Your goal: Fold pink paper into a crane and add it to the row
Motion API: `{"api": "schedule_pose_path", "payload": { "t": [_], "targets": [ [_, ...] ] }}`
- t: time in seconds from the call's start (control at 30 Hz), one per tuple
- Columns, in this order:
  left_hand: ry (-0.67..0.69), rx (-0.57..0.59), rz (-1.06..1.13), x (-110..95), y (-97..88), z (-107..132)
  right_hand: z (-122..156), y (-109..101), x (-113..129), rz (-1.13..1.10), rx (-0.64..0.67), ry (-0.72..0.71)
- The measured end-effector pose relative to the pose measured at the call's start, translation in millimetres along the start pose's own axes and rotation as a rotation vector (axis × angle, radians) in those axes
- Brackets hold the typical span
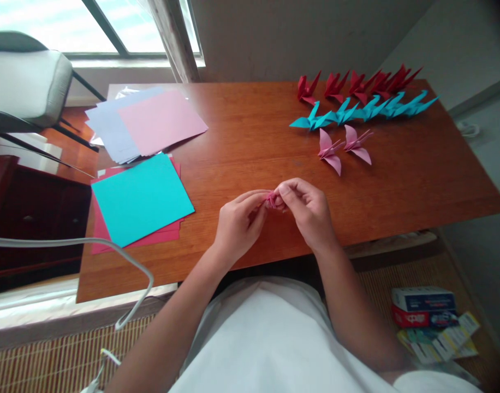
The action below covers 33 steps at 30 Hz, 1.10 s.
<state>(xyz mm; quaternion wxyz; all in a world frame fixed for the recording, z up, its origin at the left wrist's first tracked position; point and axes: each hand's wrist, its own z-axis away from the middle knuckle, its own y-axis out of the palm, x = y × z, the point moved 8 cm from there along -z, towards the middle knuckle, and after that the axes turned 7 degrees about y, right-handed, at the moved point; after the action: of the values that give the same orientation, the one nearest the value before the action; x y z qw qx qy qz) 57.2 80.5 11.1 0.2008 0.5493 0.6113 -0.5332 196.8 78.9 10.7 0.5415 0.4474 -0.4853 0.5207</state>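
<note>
A small, pink folded paper (271, 200) is pinched between my two hands above the front of the table. My left hand (240, 219) grips its left side with thumb and fingers closed. On its right side, the thumb and index finger of my right hand (309, 210) press together. Fingers cover much of the paper, so its full shape is hidden. Beyond my right hand, two pink paper cranes (329, 152) rest on the wood. Behind them stand a row of turquoise paper cranes (313, 118) and a row of red paper cranes (307, 90).
The wooden table (242, 136) carries a turquoise sheet (143, 199) over red sheets (168, 236) on the left. Behind lie pink paper (164, 120) and pale lilac sheets (111, 134). A grey cable (141, 267) arcs past the left corner. Boxes (424, 308) sit low right; a chair (27, 87), far left.
</note>
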Motion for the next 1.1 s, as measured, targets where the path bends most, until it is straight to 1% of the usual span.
{"api": "schedule_pose_path", "payload": {
  "t": [0.07,0.2,0.33,0.47,0.63,0.8,0.9,1.0,1.1],
  "targets": [
    [0.009,0.001,-0.032,-0.4,0.2,-0.1,0.4,1.0,-1.0,0.022,0.005,-0.004],
    [-0.018,-0.002,-0.064,1.9,-0.3,0.7,1.0,3.2,-3.7,0.091,0.022,-0.028],
    [-0.025,-0.002,-0.115,2.3,-1.2,0.9,3.5,4.1,0.5,0.198,0.015,-0.072],
    [0.024,-0.01,-0.201,-1.5,-2.8,0.7,6.3,4.9,8.8,0.321,-0.014,-0.117],
    [0.068,0.0,-0.257,-4.9,-1.8,0.7,7.4,5.1,13.0,0.387,-0.034,-0.126],
    [0.093,-0.054,-0.249,-6.4,-4.4,1.1,7.2,4.5,10.0,0.322,-0.003,-0.094],
    [0.103,-0.092,-0.254,-6.7,-6.9,1.4,7.9,2.4,10.2,0.312,-0.019,-0.096],
    [0.077,-0.15,-0.241,-5.1,-12.1,2.1,10.0,0.9,15.0,0.35,-0.05,-0.139],
    [0.03,-0.192,-0.189,-2.1,-15.9,2.7,11.3,1.5,18.0,0.378,-0.054,-0.169]
  ]
}}
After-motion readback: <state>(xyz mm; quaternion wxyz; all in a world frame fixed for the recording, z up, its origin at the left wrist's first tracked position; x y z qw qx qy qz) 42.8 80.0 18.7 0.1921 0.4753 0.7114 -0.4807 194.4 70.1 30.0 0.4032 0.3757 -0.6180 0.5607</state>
